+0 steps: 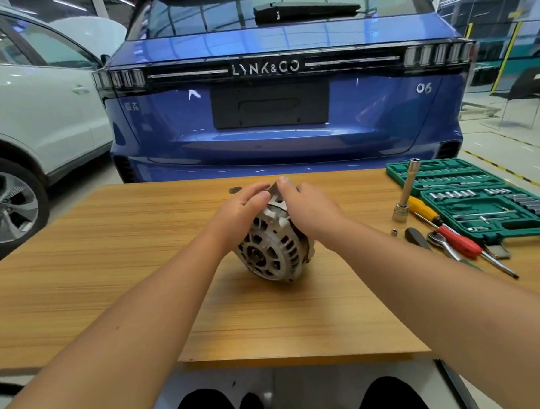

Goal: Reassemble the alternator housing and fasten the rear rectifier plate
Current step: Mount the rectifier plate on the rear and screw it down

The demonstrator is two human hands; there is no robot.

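Nearest the camera, past two dark knees, the wooden table (109, 275) ends in a straight front edge, and a broad bare stretch of striped wood grain lies between that edge and the work. Both forearms reach across it and meet near the middle of the top.

There the alternator (272, 251) lies tilted on the wood, its slotted, vented end face turned toward the viewer and down to the left. The left hand (241, 210) curls over its upper left side, fingers wrapped on the housing; the right hand (306, 205) grips the upper right, its fingertips on a grey metal part at the top far end — whether that is the rectifier plate cannot be told. Open wood surrounds the alternator on the left, front and right.

To the right, well apart from the hands, tools crowd the table's edge: a long socket extension (407, 192) standing upright, a small loose socket (394, 232) beside its base, a yellow-handled screwdriver (424, 210), a red-handled ratchet (455, 241) and a black handle (416, 237). Behind them lies the open green socket case (494, 220), its far half reaching the table's back corner. A small dark disc (235, 190) sits just beyond the left fingers.

Just behind the far edge is the rear of a blue car (284, 141), lettered "LYNK&CO" across the light bar and "06" at the right, the plate recess blank. A white car (39, 122) stands to the left — the pale workshop floor (509, 148) to the right carries yellow-and-black striped lines.
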